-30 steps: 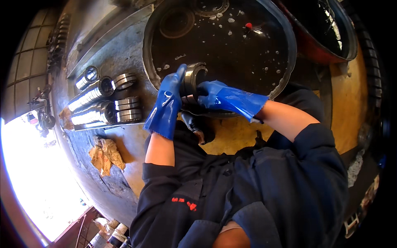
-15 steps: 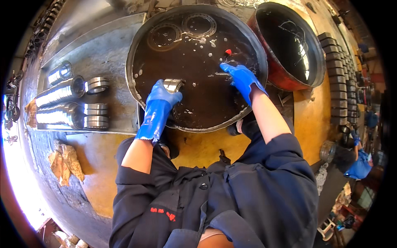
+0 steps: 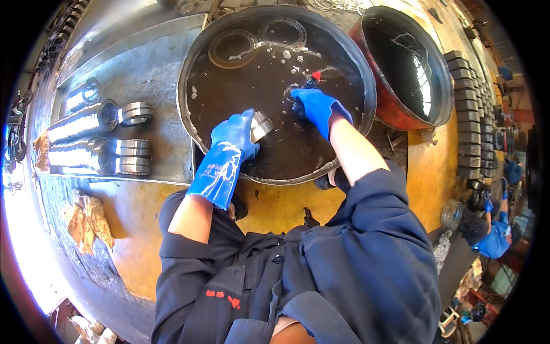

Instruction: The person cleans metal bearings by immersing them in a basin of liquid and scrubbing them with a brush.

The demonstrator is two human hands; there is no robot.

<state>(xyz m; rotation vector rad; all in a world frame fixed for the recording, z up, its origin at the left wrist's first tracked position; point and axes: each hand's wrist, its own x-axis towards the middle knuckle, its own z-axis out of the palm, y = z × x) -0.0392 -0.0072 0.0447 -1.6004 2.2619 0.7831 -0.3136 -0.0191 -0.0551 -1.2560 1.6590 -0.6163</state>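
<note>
My left hand (image 3: 232, 137), in a long blue rubber glove, grips a shiny metal ring (image 3: 260, 126) above dark liquid in a large round tub (image 3: 182, 109). My right hand (image 3: 321, 108), gloved the same, is closed at the liquid's surface around a dark handle with a red end (image 3: 315, 75). The handle's red end sticks out beyond the fingers; its other end is hidden by the glove and the murky liquid. Two larger rings, one of them a flat ring (image 3: 232, 49), lie under the liquid at the tub's far side.
A red drum (image 3: 378, 94) of dark liquid stands right of the tub. Left is a metal tray (image 3: 163, 120) with rows of stacked rings (image 3: 83, 123). Dark blocks (image 3: 470, 114) are stacked at far right. A stained cloth (image 3: 87, 221) lies at left; another person (image 3: 491, 235) is at far right.
My left hand has tilted the metal ring and brought it rightward. The right hand has shifted left and closed around the red-ended handle, with ripples around it.
</note>
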